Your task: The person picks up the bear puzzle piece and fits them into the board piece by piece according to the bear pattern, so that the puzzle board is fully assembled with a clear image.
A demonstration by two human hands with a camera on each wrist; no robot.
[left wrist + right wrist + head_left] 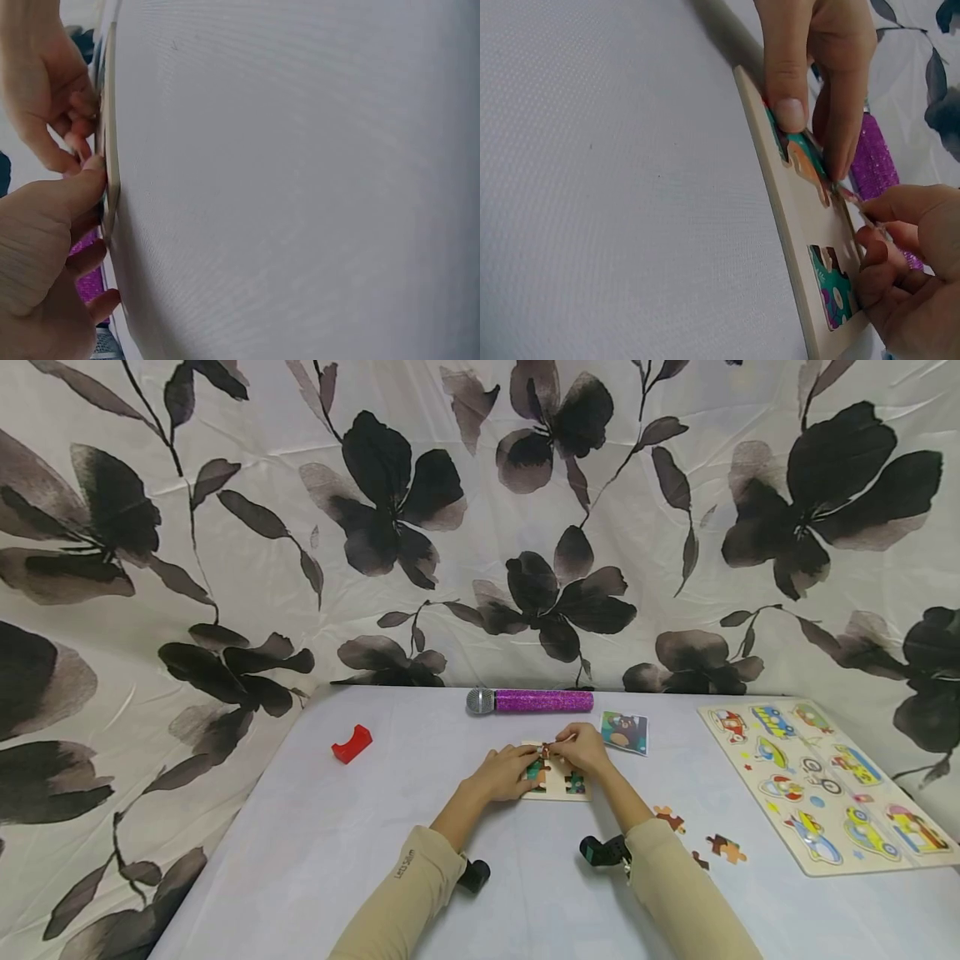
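Observation:
A small wooden jigsaw board (555, 787) lies on the white table, with green and brown pieces set in its left side and a corner piece (832, 289) at its near right. My left hand (506, 774) rests over the board's left side, its thumb pressing on the set pieces and its forefinger extended to the far edge. At the far side, my right hand (583, 748) pinches a puzzle piece (849, 194) between thumb and forefinger, close to the left fingertip. Fingers partly hide that piece. Bare wood shows in the board's middle.
Behind the board lie a purple glitter microphone (543, 701) and a bear picture card (625, 732). Loose puzzle pieces (726, 849) are scattered by the right forearm. A vehicle puzzle board (832, 785) lies far right, a red curved block (352, 744) at left. A floral cloth hangs behind.

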